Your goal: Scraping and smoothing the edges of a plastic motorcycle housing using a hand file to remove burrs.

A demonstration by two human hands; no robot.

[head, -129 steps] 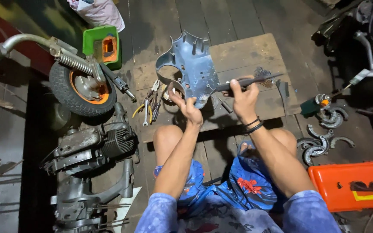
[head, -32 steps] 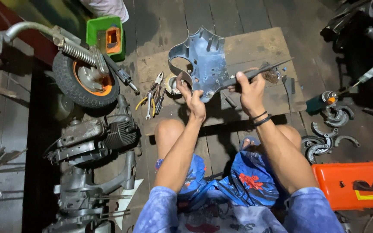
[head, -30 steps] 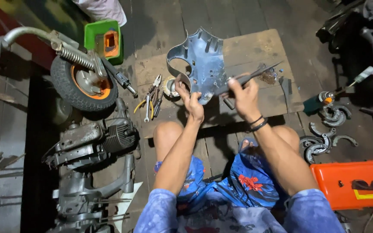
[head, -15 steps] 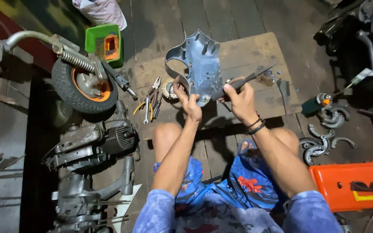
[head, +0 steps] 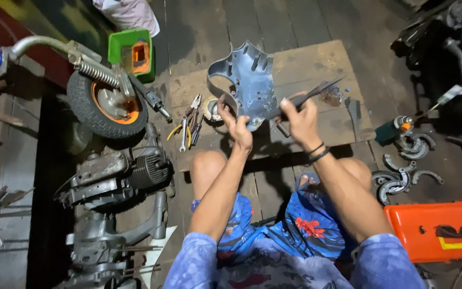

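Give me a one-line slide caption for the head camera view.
Seated on a plank floor, left hand steadies a grey metal panel while right hand works a thin tool against it.

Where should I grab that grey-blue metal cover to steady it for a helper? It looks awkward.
Judging by its pose, take the grey-blue metal cover by its curved left rim beside the round cutout, coming from the left, much as the left hand does. The right hand and its thin tool occupy the right edge.

Blue-grey metal cover (head: 249,83) (upright), thin blade (head: 312,94) against it.
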